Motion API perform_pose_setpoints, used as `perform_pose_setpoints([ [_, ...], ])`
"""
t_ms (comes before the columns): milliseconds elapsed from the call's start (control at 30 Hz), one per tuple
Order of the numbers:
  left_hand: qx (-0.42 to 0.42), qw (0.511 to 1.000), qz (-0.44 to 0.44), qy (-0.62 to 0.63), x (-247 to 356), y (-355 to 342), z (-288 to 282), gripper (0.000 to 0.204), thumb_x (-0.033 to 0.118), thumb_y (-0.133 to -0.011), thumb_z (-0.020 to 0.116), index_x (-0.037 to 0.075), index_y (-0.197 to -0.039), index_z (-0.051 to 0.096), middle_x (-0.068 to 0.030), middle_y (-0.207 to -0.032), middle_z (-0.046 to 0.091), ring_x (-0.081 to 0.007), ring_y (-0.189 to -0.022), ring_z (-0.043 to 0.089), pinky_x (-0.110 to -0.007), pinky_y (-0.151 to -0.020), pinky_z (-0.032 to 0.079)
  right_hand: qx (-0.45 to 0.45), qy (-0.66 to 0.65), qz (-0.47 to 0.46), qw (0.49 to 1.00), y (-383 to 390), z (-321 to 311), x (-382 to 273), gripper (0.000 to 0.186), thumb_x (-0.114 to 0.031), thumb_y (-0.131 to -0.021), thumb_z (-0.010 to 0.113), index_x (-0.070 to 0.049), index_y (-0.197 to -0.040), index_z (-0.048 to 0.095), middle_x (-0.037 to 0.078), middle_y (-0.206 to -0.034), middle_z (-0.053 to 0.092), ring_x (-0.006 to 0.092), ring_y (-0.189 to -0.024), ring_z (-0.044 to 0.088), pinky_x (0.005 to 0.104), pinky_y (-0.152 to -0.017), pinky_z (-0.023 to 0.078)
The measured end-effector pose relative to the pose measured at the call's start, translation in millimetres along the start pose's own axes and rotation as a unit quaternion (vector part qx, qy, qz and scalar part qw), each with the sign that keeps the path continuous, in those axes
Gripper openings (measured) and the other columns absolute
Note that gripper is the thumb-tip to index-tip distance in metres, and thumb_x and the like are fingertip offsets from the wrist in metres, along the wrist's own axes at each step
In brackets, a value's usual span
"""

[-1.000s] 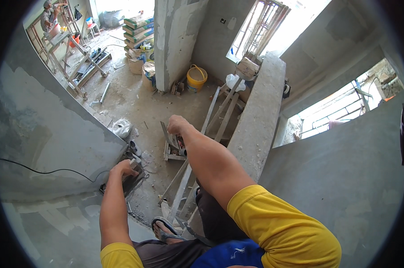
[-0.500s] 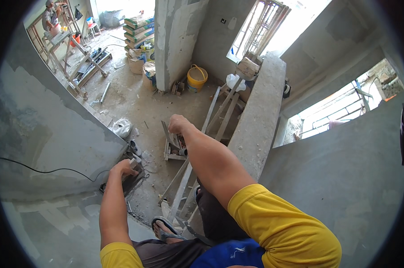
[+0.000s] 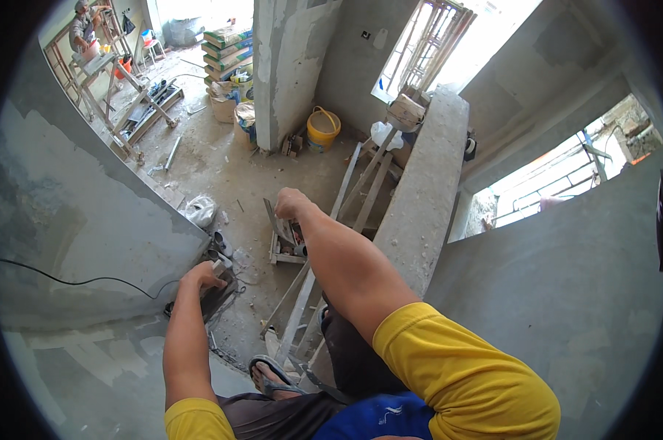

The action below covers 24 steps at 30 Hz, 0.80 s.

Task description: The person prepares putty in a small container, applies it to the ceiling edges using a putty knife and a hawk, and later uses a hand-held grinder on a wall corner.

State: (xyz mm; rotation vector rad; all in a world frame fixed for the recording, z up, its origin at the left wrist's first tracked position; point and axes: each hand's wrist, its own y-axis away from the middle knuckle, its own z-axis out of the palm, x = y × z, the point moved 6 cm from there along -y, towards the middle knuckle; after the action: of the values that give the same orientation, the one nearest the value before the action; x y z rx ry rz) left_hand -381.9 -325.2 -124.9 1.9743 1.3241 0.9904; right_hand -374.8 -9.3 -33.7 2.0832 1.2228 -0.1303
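My left hand is closed round a pale handle of a dark flat tool, low in front of the grey wall. My right hand is raised at the centre with curled fingers; what it holds is hidden. A thin grey strip shows just left of it, over a small tray of items farther down. My sandalled foot is below, beside long pale bars.
A dusty plank runs along my right. Beyond are a yellow bucket, stacked sacks, two bright window openings and a metal scaffold with a person on it. A black cable crosses the left wall.
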Motion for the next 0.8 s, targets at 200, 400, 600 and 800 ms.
perform_pose_setpoints([
  [200,-0.001,1.000,0.010,-0.005,9.1,8.9,-5.4,0.062,0.037,-0.070,0.083,0.002,-0.115,0.059,-0.0172,-0.108,0.066,-0.0313,-0.100,0.062,-0.041,-0.086,0.047,-0.007,-0.005,-0.007,1.000,4.7,-4.1,-1.8,0.024,-0.010,-0.080,0.059,0.006,-0.097,0.067,0.024,-0.100,0.068,0.0350,-0.088,0.069,0.0398,-0.069,0.056],
  [400,-0.006,1.000,0.011,-0.002,8.8,8.5,-5.0,0.062,0.037,-0.070,0.083,0.001,-0.115,0.060,-0.0170,-0.108,0.066,-0.0312,-0.099,0.062,-0.040,-0.086,0.047,-0.035,-0.012,0.017,0.999,10.5,-7.1,-4.6,0.028,-0.010,-0.082,0.058,0.001,-0.107,0.066,0.021,-0.113,0.064,0.0349,-0.103,0.063,0.0397,-0.082,0.052],
  [600,-0.021,1.000,0.012,0.012,-2.0,0.6,0.9,0.065,0.034,-0.069,0.083,0.002,-0.120,0.057,-0.0179,-0.116,0.064,-0.0328,-0.104,0.062,-0.042,-0.090,0.047,-0.062,-0.009,0.030,0.998,10.3,-2.3,-6.4,0.035,-0.013,-0.083,0.059,-0.004,-0.117,0.065,0.018,-0.127,0.060,0.0354,-0.119,0.056,0.0398,-0.097,0.048],
  [800,-0.009,1.000,-0.004,-0.016,4.6,-0.8,-1.7,0.066,0.034,-0.068,0.084,0.001,-0.119,0.057,-0.0189,-0.116,0.064,-0.0333,-0.104,0.062,-0.042,-0.090,0.047,-0.001,-0.012,-0.006,1.000,2.4,-3.4,0.5,0.023,-0.010,-0.080,0.061,0.005,-0.095,0.068,0.023,-0.096,0.069,0.0327,-0.083,0.070,0.0389,-0.066,0.056],
])
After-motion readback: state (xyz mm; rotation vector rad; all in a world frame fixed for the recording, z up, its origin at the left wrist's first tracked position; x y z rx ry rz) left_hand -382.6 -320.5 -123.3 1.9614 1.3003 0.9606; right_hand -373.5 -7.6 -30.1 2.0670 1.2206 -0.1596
